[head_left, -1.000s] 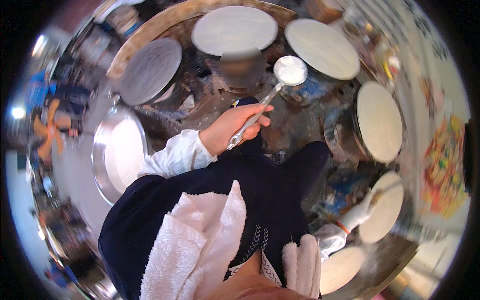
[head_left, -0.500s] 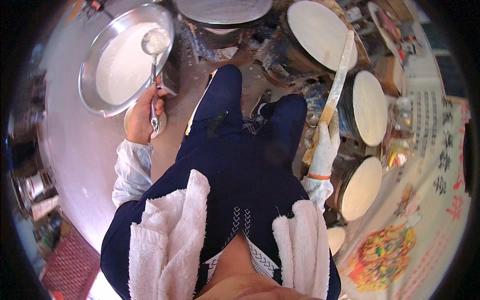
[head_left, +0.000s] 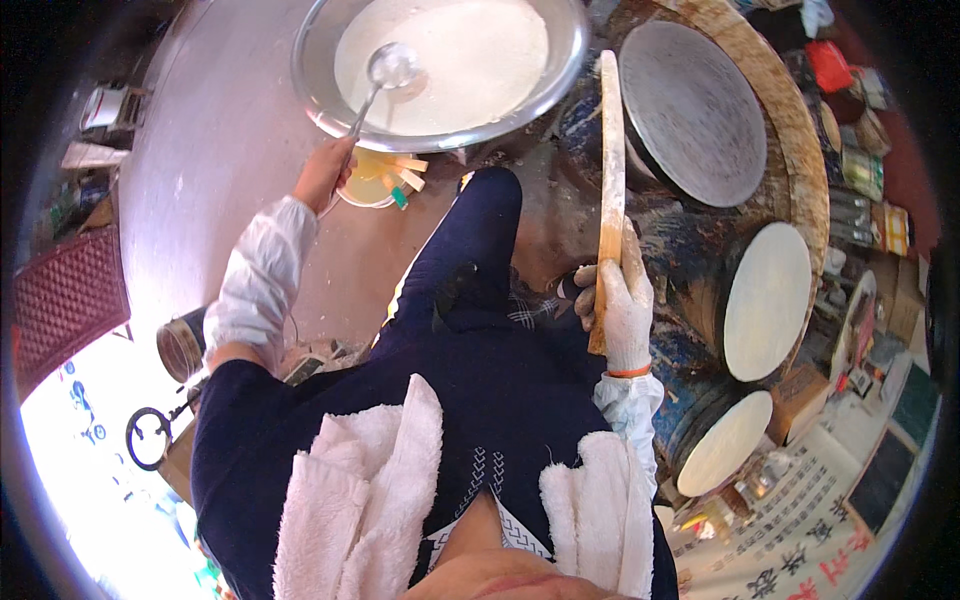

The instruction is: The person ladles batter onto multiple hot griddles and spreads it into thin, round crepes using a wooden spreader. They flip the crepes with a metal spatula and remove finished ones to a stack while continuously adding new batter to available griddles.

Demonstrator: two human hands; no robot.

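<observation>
Setting: a street-side cooking station on a worn reddish-brown floor [head_left: 210,170], ringed on the person's right by round griddles. One dark griddle [head_left: 695,110] is bare; two others [head_left: 765,300] [head_left: 725,443] are covered by pale, thin cooked rounds.

Item, batter basin [head_left: 330,100]: wide steel bowl, upper centre, filled with whitish batter.

Item, ladle [head_left: 392,66]: metal, long-handled, bowl resting over the batter surface, handle slanting down to the left hand [head_left: 322,172].

Item, wooden spatula [head_left: 609,180]: long flat pale blade, pointing up past the basin's right rim, near the bare griddle.

Handling note, as judgement: the scoop goes best with the ladle dipped level and lifted slowly, so it leaves the basin full without dripping; the spatula is better kept clear of the basin rim.

Grip, left: bare hand clenched around the ladle's handle end, white sleeve to the wrist.

Grip, right: gloved right hand [head_left: 620,305] wrapped firmly around the spatula's lower end, fingers closed.
</observation>
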